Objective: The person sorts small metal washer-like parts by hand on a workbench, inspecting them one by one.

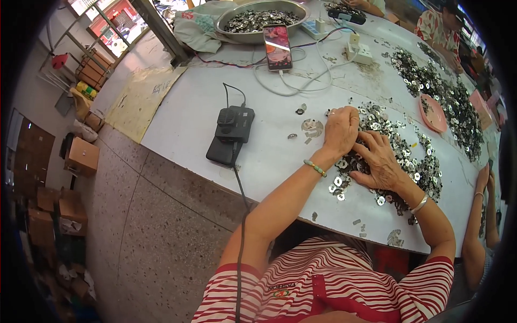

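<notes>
A pile of small shiny metal parts (425,161), many of them round with a hole, lies on the white table under and around both hands. My left hand (341,131) is at the pile's left edge, its fingers curled together; whatever they pinch is hidden. Close beside it, my right hand (383,164) rests on the parts. Its fingers bend toward the left hand and its thumb stands apart, with loose parts showing in the gap. Several stray parts (338,185) lie by the right thumb.
Left on the table is a black device (235,125) with a cable. Behind stand a propped phone (278,48), a power strip (360,52) and a metal basin (261,35) of parts. A pink tray (433,113) sits right, near another heap (463,116). Other people work around the table.
</notes>
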Available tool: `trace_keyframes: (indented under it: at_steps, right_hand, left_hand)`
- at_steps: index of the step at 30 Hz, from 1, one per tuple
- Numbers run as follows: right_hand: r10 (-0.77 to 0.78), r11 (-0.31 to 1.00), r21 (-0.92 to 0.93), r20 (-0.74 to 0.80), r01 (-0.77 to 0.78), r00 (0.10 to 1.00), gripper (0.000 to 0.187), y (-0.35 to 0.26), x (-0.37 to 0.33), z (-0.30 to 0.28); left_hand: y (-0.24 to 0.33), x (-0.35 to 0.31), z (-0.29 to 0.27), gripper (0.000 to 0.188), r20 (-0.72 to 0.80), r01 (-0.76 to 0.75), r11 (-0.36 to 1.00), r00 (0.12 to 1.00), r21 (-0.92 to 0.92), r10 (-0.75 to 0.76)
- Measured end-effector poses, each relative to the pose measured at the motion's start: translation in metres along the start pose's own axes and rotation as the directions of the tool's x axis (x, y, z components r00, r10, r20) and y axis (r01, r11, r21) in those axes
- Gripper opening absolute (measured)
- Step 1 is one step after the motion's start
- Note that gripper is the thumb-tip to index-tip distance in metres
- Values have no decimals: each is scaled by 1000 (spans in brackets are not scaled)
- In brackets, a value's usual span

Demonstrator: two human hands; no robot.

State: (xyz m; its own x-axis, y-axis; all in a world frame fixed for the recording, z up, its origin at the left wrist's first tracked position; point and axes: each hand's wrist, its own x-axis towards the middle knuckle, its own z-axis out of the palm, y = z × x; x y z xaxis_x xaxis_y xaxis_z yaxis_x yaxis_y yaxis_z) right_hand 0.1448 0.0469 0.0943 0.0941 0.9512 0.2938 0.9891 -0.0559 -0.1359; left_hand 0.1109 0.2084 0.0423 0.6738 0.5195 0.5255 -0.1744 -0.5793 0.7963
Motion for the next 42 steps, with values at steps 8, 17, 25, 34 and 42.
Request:
trace_keyframes:
  at_steps: [8,17,25,34,42]
  right_hand:
    - [-35,996,-78,19,36,999,57,-3,2,-1]
    - [38,998,-53,-26,-39,999,48,-4,4,1]
    - [40,997,-72,-27,-42,999,49,-2,5,4]
    - [21,999,-32,-96,-24,995,47,-2,4,5]
    - [57,998,-11,-99,-58,993,43,2,1,7]
  left_hand:
    - [-1,-2,2,22,13,-27,999,1000,30,26]
    - [-3,-2,3,27,55,-14,999,998,37,11]
    - [1,-3,1,24,30,-10,999,1000,48,9]
    - [-1,-2,3,20,12,-50,998,999,39,50]
    - [-5,-1,4,25,42,-41,997,998,65,39]
